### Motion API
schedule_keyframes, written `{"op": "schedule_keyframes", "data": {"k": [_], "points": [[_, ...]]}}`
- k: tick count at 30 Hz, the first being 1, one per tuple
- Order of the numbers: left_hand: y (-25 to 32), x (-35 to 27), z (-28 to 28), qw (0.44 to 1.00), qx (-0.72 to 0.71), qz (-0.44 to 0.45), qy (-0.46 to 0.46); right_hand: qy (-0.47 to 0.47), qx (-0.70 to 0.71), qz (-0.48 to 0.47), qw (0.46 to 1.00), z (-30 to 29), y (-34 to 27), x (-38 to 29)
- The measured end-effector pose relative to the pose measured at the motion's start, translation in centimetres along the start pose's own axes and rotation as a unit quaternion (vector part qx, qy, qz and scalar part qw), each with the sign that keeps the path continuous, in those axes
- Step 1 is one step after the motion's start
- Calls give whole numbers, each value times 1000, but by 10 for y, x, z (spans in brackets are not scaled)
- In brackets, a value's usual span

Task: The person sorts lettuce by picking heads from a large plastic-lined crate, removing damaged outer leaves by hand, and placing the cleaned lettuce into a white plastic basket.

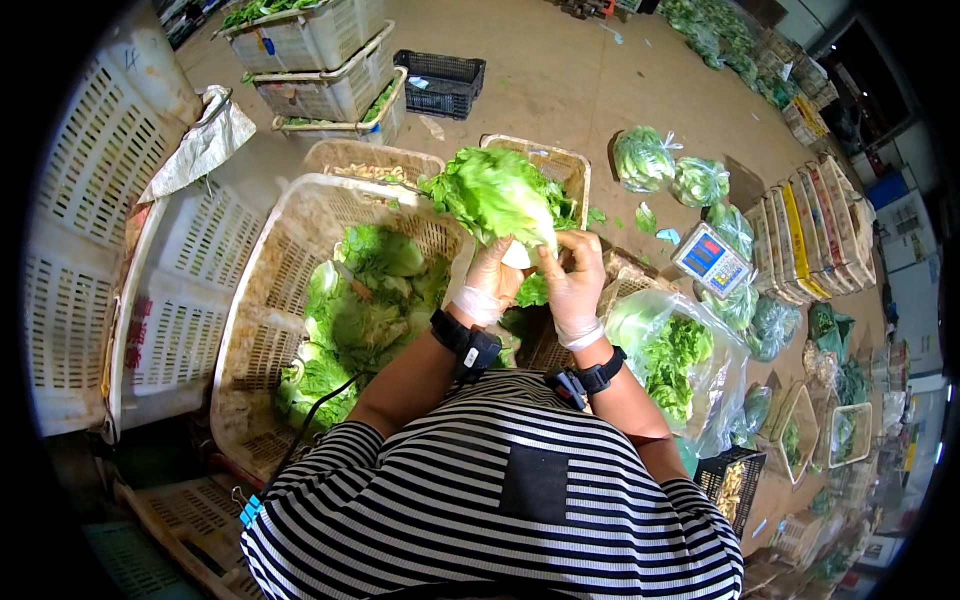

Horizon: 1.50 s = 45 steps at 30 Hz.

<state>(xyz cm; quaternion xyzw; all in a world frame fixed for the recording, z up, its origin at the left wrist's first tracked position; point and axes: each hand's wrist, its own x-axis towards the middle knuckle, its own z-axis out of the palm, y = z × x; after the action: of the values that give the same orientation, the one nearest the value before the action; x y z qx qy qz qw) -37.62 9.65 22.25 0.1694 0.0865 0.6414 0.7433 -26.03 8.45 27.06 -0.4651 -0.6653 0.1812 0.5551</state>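
Note:
A head of leafy green lettuce is between my two hands, its pale base towards me and its leaves pointing away. My left hand supports the base from the left. On the other side, my right hand has thumb and fingers on the base leaves. Both hands wear thin translucent gloves. To the left stands a large dirty plastic crate with several lettuces inside; among them lies what looks like a knife with an orange-brown handle. A clear plastic bag with lettuce is open near my right forearm.
Beyond the lettuce are a crate of trimmings and another crate. A digital scale and bagged lettuces are to the right. Stacked crates, a black crate and tall white crates surround the workplace.

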Motion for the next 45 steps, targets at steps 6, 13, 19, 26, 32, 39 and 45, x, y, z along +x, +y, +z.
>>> {"op": "schedule_keyframes", "data": {"k": [6, 13, 19, 26, 32, 39, 45], "points": [[4, 1, -10, 999, -33, -11, 22, 61, 258, 153, 952, 4, 13, 3], [22, 3, -29, 999, 14, -9, -51, -221, 111, 357, 901, -15, 69, 28], [30, 13, -38, 975, 186, -32, -114, -214, 432, 378, 791, 1, 32, 5], [15, -1, -12, 998, -7, -65, -9, -58, 200, 170, 963, 6, 27, 2], [12, -6, -8, 987, -155, -36, -4, -42, 47, 71, 995, 4, 15, 2], [20, 2, -25, 997, 23, 18, -71, -111, 119, 125, 979, -1, 29, -3], [5, 3, -31, 993, -108, -34, -23, 10, 428, 182, 885, 12, 13, 1]]}}
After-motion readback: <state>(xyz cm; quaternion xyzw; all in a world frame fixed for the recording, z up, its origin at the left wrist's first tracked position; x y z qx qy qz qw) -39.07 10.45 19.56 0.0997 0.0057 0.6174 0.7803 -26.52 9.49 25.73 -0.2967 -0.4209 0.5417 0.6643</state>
